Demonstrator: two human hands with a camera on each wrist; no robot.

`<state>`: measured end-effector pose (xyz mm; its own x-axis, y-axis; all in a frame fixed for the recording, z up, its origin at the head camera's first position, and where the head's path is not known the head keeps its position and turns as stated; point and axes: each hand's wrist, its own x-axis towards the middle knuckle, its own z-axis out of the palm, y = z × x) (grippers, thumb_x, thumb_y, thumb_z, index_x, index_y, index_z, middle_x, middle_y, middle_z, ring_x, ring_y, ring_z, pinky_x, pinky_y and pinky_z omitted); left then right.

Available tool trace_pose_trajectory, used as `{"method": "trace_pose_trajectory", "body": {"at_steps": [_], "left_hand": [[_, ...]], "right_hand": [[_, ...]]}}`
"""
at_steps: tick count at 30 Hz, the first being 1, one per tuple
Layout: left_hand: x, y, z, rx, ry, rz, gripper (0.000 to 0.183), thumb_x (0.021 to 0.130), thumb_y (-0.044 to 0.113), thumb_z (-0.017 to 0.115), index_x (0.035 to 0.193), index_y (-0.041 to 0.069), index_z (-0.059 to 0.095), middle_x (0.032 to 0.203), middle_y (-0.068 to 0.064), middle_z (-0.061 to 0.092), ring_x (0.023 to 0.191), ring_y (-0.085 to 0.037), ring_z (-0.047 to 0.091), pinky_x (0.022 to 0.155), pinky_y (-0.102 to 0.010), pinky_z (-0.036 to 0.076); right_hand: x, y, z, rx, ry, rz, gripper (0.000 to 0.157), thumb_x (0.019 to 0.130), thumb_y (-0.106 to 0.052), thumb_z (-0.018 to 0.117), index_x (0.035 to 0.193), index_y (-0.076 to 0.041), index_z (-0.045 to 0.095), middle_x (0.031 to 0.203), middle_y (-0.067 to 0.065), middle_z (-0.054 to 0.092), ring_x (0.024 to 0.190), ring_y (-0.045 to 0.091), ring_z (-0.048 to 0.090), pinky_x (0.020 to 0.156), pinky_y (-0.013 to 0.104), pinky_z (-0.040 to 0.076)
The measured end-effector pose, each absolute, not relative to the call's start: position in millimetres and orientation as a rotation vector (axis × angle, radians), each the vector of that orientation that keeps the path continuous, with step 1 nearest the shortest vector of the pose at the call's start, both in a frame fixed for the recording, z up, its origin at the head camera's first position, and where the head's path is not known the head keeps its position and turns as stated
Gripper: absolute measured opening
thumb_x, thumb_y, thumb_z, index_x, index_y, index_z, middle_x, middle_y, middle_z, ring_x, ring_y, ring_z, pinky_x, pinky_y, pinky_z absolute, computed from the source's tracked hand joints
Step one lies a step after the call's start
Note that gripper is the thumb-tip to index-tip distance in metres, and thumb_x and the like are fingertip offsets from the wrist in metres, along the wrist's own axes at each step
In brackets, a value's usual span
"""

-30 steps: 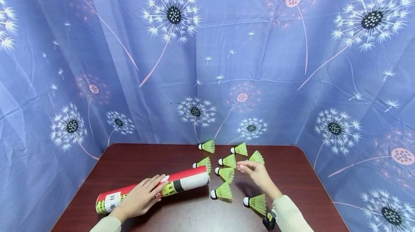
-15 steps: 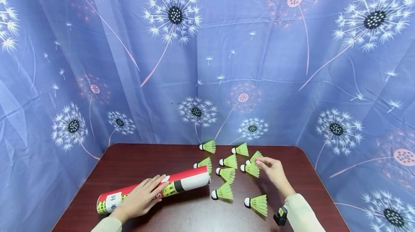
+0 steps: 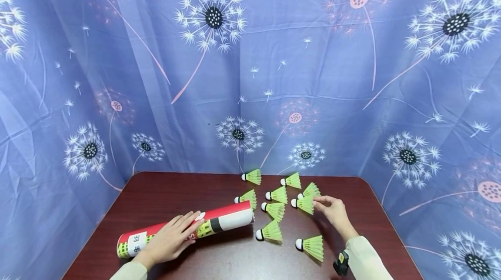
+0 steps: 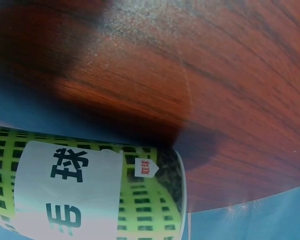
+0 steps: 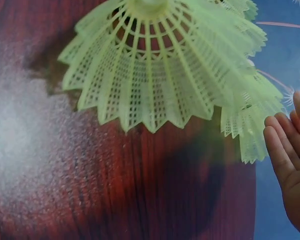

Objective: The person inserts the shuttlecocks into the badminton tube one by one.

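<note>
A red, white and green shuttlecock tube (image 3: 231,216) lies slanted on the dark wood table. My left hand (image 3: 169,237) rests across its middle, fingers extended over the top; the hand itself is outside the left wrist view, where the tube's printed end (image 4: 145,200) shows. My right hand (image 3: 335,215) is at a yellow-green shuttlecock (image 3: 303,205), fingertips right at the skirt's edge. In the right wrist view its fingers (image 5: 278,140) look fairly straight, beside the skirt of a farther shuttlecock (image 5: 250,120). Another shuttlecock (image 3: 312,189) lies just behind, partly overlapped.
Several more shuttlecocks lie on the table (image 3: 188,188), corks toward the left. One shuttlecock (image 3: 312,247) sits nearest the front, looming large in the right wrist view. Another shuttlecock (image 3: 245,197) is partly behind the tube. A blue dandelion-print curtain (image 3: 250,75) surrounds the table.
My right hand has moved right, uncovering the shuttlecock its fingers are now at, then slightly lower. The left hand and the tube have stayed put.
</note>
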<state>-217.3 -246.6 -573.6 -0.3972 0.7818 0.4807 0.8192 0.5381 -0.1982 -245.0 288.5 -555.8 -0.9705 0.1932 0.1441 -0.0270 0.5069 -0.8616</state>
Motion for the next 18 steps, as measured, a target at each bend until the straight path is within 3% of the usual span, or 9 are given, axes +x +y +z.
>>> {"method": "trace_pose_trajectory", "body": {"at_steps": [6,13,18], "left_hand": [[-217,-246,-573,-1.305,-2.222,-0.107,0.054,0.097,0.038,0.049,0.143,0.011,0.046,0.142,-0.016,0.048,0.119,-0.032,0.054,0.091,-0.045,0.043],[-219,-245,-573,-1.309,-2.222,-0.122,0.055,0.096,0.037,0.052,0.144,0.011,0.046,0.141,-0.017,0.049,0.12,-0.032,0.053,0.091,-0.046,0.044],[-219,-246,-571,-1.31,-2.235,-0.088,0.057,0.094,0.038,0.055,0.144,0.012,0.045,0.141,-0.017,0.048,0.119,-0.032,0.054,0.092,-0.045,0.043]], "right_hand": [[-244,288,-560,-0.197,-2.656,1.372,0.023,0.082,-0.017,0.076,0.098,-0.001,0.075,0.087,0.01,0.073,0.073,0.01,0.064,0.064,0.023,0.048],[-245,283,-565,-0.194,-2.645,1.471,0.02,0.082,-0.009,0.075,0.096,0.006,0.073,0.077,0.012,0.072,0.071,0.024,0.071,0.06,0.02,0.05],[-246,282,-569,-0.184,-2.63,1.514,0.017,0.083,-0.005,0.073,0.095,0.007,0.073,0.077,0.014,0.072,0.07,0.025,0.071,0.06,0.021,0.052]]}}
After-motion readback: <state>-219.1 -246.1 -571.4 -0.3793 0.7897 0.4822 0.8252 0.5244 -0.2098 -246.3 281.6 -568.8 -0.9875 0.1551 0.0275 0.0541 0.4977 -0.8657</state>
